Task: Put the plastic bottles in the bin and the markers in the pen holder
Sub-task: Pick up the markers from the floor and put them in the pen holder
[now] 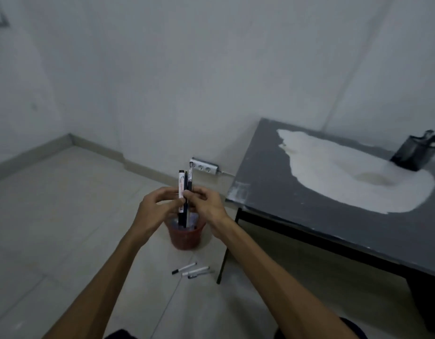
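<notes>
Both hands hold a small upright bunch of markers [184, 189] in front of me, above a red bin [186, 237] on the floor. My left hand [157, 206] grips the bunch from the left and my right hand [206, 204] pinches it from the right. Clear plastic shows inside the bin, mostly hidden by my hands. More markers [190, 270] lie on the floor tiles just in front of the bin. A black mesh pen holder [414, 152] with dark items in it stands at the far right of the table.
A dark grey table [321, 216] with a large white worn patch stands to the right, its black leg [223, 263] near the floor markers. A white power strip [204, 166] lies by the wall behind the bin. Pale floor tiles stretch to the left.
</notes>
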Demonstrator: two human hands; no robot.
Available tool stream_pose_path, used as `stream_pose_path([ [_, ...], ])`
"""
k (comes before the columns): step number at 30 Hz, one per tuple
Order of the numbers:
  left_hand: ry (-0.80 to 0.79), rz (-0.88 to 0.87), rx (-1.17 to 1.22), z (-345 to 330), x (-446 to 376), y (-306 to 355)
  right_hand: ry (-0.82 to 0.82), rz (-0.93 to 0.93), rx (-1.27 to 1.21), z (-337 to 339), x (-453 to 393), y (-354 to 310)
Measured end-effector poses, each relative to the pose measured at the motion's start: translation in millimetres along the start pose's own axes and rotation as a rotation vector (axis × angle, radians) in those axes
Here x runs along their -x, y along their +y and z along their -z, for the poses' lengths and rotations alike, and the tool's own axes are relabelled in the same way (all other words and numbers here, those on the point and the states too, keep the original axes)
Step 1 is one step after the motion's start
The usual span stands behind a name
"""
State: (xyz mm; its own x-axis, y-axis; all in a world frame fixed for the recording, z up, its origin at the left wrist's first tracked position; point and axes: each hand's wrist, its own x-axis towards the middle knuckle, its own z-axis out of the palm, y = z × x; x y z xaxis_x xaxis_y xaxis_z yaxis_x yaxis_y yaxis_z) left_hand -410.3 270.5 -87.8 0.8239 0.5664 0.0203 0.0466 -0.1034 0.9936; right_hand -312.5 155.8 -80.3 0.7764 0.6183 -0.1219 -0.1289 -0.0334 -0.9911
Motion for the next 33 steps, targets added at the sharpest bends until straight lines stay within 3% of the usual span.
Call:
stream_pose_path([
  [9, -0.124, -0.206, -0.039, -95, -16, 123, 0.122, 0.181, 0.014, 106, 25, -103],
  [25, -0.517, -0.448, -0.072, -463, -83, 187, 0.656, 0.186, 0.155, 452, 67, -156],
  [33, -0.564, -0.59, -0.069, -618, -153, 223, 0.841, 0.235, 0.225, 599, 23, -192],
])
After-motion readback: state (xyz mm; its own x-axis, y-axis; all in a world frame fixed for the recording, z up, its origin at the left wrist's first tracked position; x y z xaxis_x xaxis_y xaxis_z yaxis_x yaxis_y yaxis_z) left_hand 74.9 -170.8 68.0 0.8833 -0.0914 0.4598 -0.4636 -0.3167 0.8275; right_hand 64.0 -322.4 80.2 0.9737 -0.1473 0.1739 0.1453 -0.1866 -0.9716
